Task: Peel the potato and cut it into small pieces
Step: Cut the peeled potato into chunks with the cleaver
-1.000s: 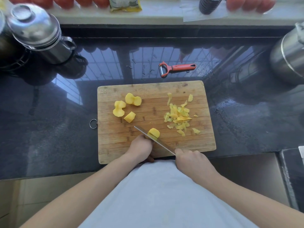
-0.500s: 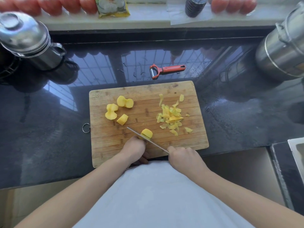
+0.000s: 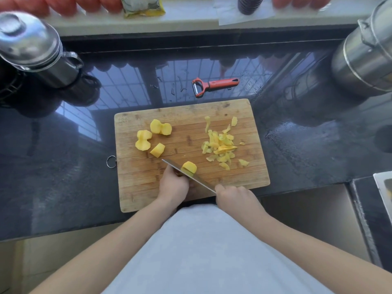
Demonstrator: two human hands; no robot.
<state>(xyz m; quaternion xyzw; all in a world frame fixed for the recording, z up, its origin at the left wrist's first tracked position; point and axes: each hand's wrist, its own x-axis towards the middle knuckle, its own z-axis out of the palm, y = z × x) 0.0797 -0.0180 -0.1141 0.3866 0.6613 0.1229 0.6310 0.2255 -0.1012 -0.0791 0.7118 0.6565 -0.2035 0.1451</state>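
A person stands at a glossy black stone counter (image 3: 63,166) with a rectangular wooden cutting board (image 3: 212,187) before them. The left hand (image 3: 174,184) curls its fingers down onto a yellow peeled potato piece (image 3: 189,167), steadying it. The right hand (image 3: 234,197) grips the handle of a silver-bladed kitchen knife (image 3: 186,175), whose blade slants across that piece. Beyond the left hand lie cut yellow potato chunks (image 3: 156,134); beyond the right hand, a heap of pale peelings (image 3: 220,146) and a red-handled peeler (image 3: 214,85).
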